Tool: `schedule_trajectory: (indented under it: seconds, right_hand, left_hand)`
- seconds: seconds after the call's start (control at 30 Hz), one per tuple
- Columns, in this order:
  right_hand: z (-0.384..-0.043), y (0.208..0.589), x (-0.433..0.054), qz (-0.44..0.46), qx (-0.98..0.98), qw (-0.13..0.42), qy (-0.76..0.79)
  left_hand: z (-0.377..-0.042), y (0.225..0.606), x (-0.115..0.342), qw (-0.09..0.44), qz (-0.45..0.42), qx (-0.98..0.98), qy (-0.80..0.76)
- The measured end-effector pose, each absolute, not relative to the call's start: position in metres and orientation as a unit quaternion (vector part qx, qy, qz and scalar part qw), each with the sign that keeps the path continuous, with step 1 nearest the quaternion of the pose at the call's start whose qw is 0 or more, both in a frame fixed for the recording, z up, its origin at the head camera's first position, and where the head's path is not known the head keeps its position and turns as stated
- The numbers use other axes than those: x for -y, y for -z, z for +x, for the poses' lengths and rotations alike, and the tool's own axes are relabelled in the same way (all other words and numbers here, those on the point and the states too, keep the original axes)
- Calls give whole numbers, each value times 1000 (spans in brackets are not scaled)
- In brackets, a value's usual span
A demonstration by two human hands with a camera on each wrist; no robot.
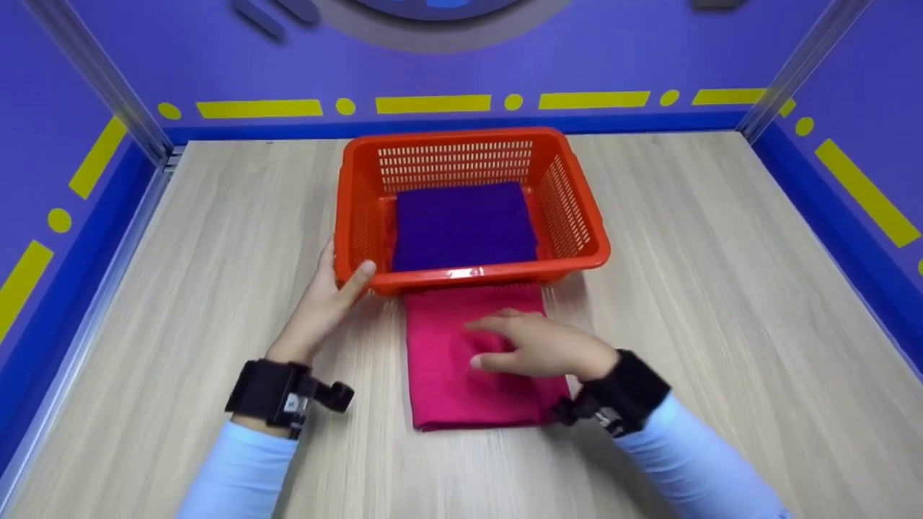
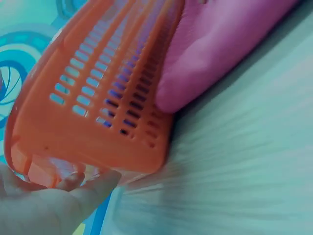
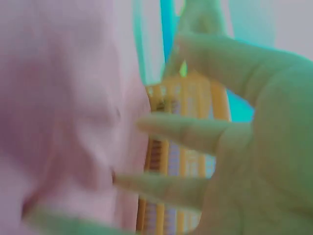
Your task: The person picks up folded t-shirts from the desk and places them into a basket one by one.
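Note:
An orange-red plastic basket [image 1: 472,275] with slotted walls stands on the table. My left hand [image 1: 317,306] holds it at the near left corner, thumb over the rim and the other fingers along the outer side. Inside the basket lies a folded dark purple cloth [image 1: 465,225]. In front of it, a folded magenta cloth [image 1: 469,396] lies flat, its far edge up against the basket's near wall. Over that cloth is my right hand [image 1: 541,346], fingers spread and holding nothing; the right wrist view [image 3: 274,127] is blurred, and whether a fingertip touches the fabric is unclear.
The light wood-grain table [image 1: 721,303] extends to both sides of the basket. A blue-purple panel [image 1: 447,76] with yellow marks rises behind it, and similar panels stand at left and right. Metal strips [image 1: 108,86] run along the corners.

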State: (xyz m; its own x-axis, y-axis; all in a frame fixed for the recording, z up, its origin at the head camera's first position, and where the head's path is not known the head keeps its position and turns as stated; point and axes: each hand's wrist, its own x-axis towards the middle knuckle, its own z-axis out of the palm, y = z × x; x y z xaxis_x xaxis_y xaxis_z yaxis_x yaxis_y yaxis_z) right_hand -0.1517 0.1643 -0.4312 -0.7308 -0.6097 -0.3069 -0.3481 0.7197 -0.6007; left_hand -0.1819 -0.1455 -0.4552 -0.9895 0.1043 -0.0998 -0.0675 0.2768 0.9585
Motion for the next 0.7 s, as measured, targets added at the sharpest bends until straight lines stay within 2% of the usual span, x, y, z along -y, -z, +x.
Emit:
schedule_trajectory:
  seconds: [0.17, 0.33, 0.5, 0.6, 0.7]
  right_hand:
    - [-159, 440, -209, -203, -821, 234, 479]
    - [-158, 454, -240, -86, -783, 204, 582]
    - [-152, 462, -254, -12, -704, 272, 656]
    - [-150, 464, -258, 8, -666, 319, 674]
    - [-149, 465, -262, 22, -646, 344, 681]
  left_hand:
    - [-157, 463, 140, 76, 47, -753, -652]
    - [-133, 468, 133, 95, 53, -755, -646]
    - [-115, 472, 122, 149, 16, -749, -646]
    - [-109, 474, 116, 187, -6, -720, -668]
    - [-106, 475, 111, 205, -17, -703, -680]
